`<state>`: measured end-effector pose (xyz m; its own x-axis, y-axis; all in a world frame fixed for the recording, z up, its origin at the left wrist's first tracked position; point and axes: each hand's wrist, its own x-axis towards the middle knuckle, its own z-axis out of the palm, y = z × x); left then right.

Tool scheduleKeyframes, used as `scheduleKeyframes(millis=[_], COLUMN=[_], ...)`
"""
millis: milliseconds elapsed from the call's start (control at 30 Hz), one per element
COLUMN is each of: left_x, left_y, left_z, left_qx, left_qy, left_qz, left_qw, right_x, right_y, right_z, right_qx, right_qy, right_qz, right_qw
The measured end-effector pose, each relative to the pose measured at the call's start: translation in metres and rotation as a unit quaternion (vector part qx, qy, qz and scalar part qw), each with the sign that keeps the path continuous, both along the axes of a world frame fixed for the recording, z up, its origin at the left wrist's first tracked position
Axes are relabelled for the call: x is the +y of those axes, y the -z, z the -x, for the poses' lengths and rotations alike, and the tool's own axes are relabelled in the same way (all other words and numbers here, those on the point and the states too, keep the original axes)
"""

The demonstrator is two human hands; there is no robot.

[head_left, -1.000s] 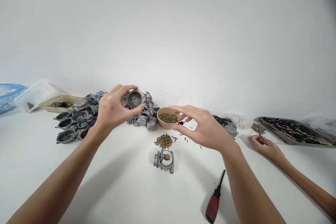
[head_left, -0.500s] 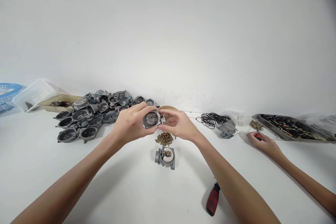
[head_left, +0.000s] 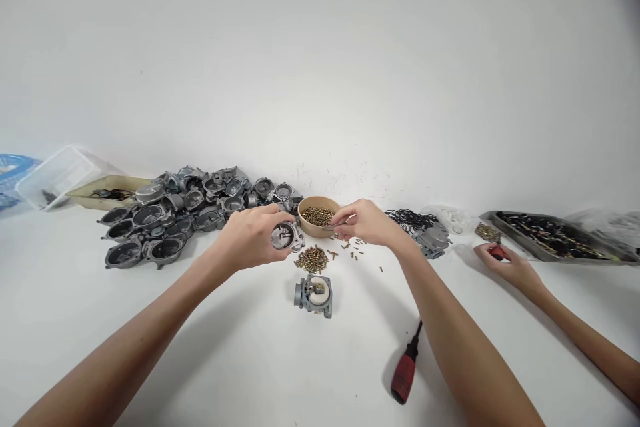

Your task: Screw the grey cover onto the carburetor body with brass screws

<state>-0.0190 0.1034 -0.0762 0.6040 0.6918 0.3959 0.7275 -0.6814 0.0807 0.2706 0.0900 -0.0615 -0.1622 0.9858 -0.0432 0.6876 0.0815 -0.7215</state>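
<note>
Where a pale wall (head_left: 320, 80) meets a white table (head_left: 250, 373), a heap of grey castings (head_left: 150, 195) sprawls to the left, any lettering on them too small to read. A shallow tray (head_left: 523, 238) of dark parts lies far right, near a co-worker's hand (head_left: 507, 268) holding something red. The person's left hand (head_left: 253, 235) curls round a hollow metal part (head_left: 283, 235), thumb and fingers closed on its rim, just in front of a tan bowl (head_left: 313, 230). The right hand (head_left: 367, 223) pinches a slim grey piece (head_left: 333, 227), its fingers overlapping the bowl's right edge. Nearer lies a red-handled screwdriver (head_left: 404, 373), its shaft running behind the right forearm. Between the forearms rests a grey metal body (head_left: 315, 295) with a white insert, a small pile of brass screws (head_left: 313, 258) just beyond it and loose ones scattered rightward
</note>
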Motion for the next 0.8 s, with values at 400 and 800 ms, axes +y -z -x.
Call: scheduleKeyframes(millis=[400,800], left_x=[0.005,-0.014], left_y=[-0.001,0.021], left_z=[-0.004,-0.033], left_qx=[-0.184,-0.412], left_qy=[-0.009,0.183], left_qz=[0.199,0.576], left_qw=[0.963,0.682], right_x=[-0.013,-0.046], right_y=[-0.020,-0.014], right_z=[-0.071,0.053], right_qx=[-0.163,-0.009], right_qy=[0.252,-0.226], right_qz=[-0.099,-0.270], right_qw=[0.949,0.936])
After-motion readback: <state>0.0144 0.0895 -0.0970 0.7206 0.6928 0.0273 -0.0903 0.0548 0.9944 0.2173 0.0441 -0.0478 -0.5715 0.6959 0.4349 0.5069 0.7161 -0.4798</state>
